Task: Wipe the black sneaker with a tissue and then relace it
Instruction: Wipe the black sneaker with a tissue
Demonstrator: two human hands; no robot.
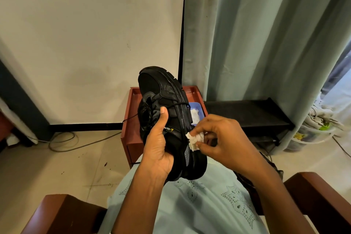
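1. Above the person's lap, the black sneaker (176,118) is held off every surface, toe pointing away and up, heel down near the pale green garment (190,205), turned on its side so the sole edge faces right; that tilt seems chosen to offer the side panel and sole rim to the wiping hand.
2. A loose lace (176,105) crosses the sole edge and trails off left; it looks partly undone, so I judge relacing is not yet begun.
3. The left hand (157,150) grips the sneaker at its collar and side, its thumb lying flat along the upper near the eyelets and the other fingers curled behind, out of sight; it serves as the brace.
4. The right hand (228,137) pinches a crumpled white tissue (194,138), its fingers (207,147) clamped on the wad, which touches the sneaker's side near the heel; a small wad likely gives firmer pressure on that seam.
5. Just behind the sneaker stands a red-brown counter (133,112) bearing a blue tray (198,104) of white tissues, near enough for a fresh one.
6. Further right sit a low black rack (247,110) and a grey-green curtain (266,43); wooden armrests (64,213) flank the lap; a cable (62,144) lies on the tiled floor.
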